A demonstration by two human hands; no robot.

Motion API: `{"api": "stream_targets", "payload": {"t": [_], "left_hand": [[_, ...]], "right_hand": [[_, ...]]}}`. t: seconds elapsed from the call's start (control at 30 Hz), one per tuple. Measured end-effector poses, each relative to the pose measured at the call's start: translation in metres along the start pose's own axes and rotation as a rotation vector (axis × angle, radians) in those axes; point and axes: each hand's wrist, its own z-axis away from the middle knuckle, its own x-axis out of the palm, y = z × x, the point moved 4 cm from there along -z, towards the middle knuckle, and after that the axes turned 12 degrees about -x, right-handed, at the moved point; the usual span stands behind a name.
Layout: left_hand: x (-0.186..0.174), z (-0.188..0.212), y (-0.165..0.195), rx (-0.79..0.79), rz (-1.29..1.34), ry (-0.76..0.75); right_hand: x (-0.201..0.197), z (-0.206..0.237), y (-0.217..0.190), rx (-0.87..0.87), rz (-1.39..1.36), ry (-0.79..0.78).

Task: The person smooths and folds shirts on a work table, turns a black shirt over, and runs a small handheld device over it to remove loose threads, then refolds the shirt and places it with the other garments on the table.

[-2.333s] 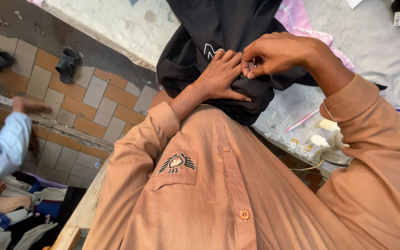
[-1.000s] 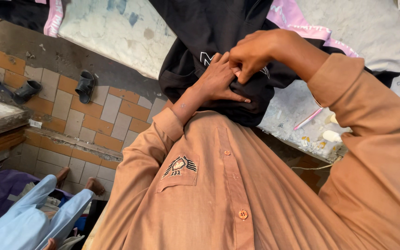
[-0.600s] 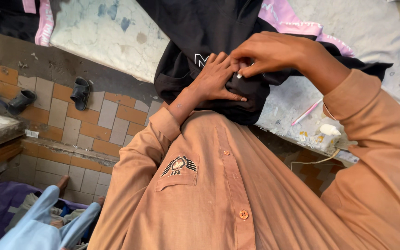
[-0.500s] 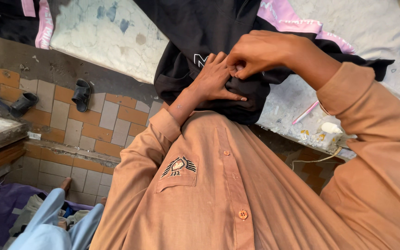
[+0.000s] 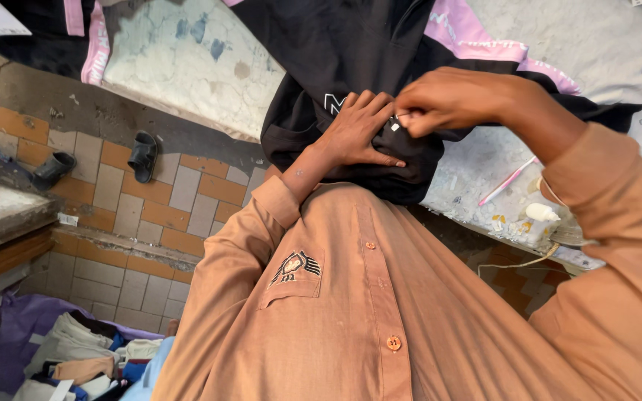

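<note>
Your left hand [image 5: 358, 134] presses flat, fingers spread, on the black garment [image 5: 351, 59]; your right hand [image 5: 447, 100] pinches a small white tag [image 5: 396, 126] there, on the bench [image 5: 559, 44].

A single view, from a camera worn on the person's head; it looks steeply down the chest of the orange shirt [image 5: 380, 312], close to both hands; the tabletop [image 5: 559, 148] fills the top edge, the tiled floor [image 5: 150, 208] the left.

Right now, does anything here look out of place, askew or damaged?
The black garment hangs bunched over the worktable edge under the left hand. The tabletop is stained and patchy. Two dark sandals lie apart on the tiled floor.
</note>
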Motion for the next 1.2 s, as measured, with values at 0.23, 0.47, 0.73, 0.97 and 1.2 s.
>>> {"api": "stream_targets", "payload": {"t": [0.23, 0.47, 0.73, 0.97, 1.2], "left_hand": [[0.002, -0.002, 0.002, -0.024, -0.008, -0.095], [0.007, -0.002, -0.001, -0.023, -0.024, -0.123], [0.009, -0.001, -0.006, -0.084, 0.023, -0.129], [0.008, -0.002, -0.004, -0.056, 0.006, -0.119], [0.003, 0.0, -0.003, -0.046, 0.028, -0.094]], "right_hand": [[-0.005, 0.031, -0.007, -0.157, -0.101, 0.423], [-0.005, -0.034, -0.003, 0.095, 0.057, -0.061], [-0.008, -0.063, -0.008, 0.172, 0.138, -0.353], [0.01, -0.068, 0.006, 0.078, 0.197, -0.366], [0.008, -0.03, -0.003, 0.099, 0.117, -0.15]]}}
